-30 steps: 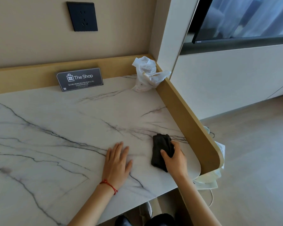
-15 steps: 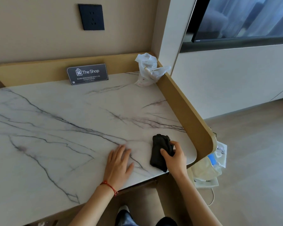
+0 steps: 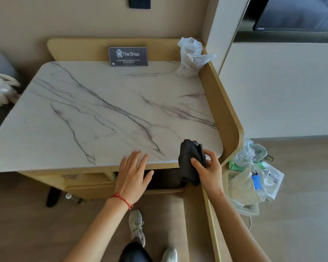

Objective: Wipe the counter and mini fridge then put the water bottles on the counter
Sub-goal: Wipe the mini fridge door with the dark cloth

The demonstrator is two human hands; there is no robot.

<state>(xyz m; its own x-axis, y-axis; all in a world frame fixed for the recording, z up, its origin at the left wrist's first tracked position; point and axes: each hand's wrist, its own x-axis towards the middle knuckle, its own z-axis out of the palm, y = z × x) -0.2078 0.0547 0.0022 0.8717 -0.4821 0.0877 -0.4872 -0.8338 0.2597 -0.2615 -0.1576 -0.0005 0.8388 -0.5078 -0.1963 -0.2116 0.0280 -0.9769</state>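
From the head camera, a white marble tabletop (image 3: 95, 114) with dark veins fills the middle, bordered at the far and right sides by a raised tan rim (image 3: 223, 103).

The right hand (image 3: 206, 171) is at the near right corner of the tabletop, its fingers (image 3: 195, 162) clenched around a dark cloth (image 3: 189, 161). The cloth is bunched; its upper part lies on the marble at the near edge, and its lower part hangs down over the edge in front of a dark opening below.

The left hand (image 3: 133, 173) is just left of the cloth, apart from it. Its fingers are released and spread flat, the tips on the near edge of the marble, the palm out past the edge. A red string (image 3: 122, 199) circles that wrist.

At the far side a dark sign (image 3: 128, 56) reading "The Shop" leans against the rim. In the far right corner sits a crumpled white bag (image 3: 191, 55), touching the rim. A black socket (image 3: 139, 2) is on the wall above.

Below the tabletop is a tan cabinet front (image 3: 87, 186). On the floor to the right of the unit lies a pile of bags (image 3: 254, 178). Two light shoes (image 3: 136, 225) show at the bottom, on a wooden floor (image 3: 301, 205). No water bottle can be made out for certain.
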